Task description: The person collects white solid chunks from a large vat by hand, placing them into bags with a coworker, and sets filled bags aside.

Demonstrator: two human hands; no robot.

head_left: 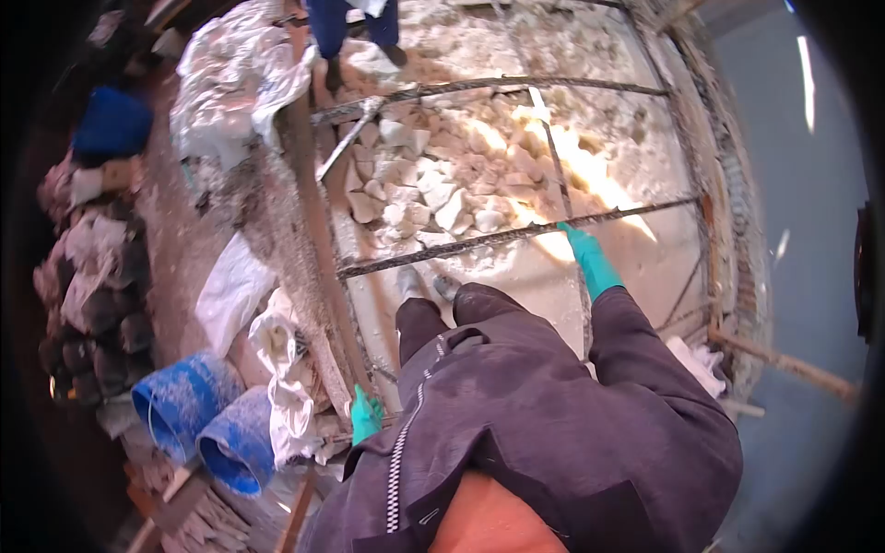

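My right hand (588, 251), in a green glove, reaches forward, its fingers closed at a crusted metal crossbar (461, 244), where a thinner rod meets it. My left hand (366, 415), in a matching glove, is low beside the long wooden edge beam (318, 230); its fingers look apart and nothing shows in them. Beyond the crossbar, pale broken chunks (452, 210) lie heaped on a whitish, powdery surface. My shoes show just on the near side of the crossbar.
A person in blue trousers (327, 28) stands at the top. Another crusted bar (498, 83) crosses farther ahead. At left are two blue drums (189, 392), white sacks (235, 83) and stacked dark round objects (111, 323). A rusty bar (784, 361) juts out at right.
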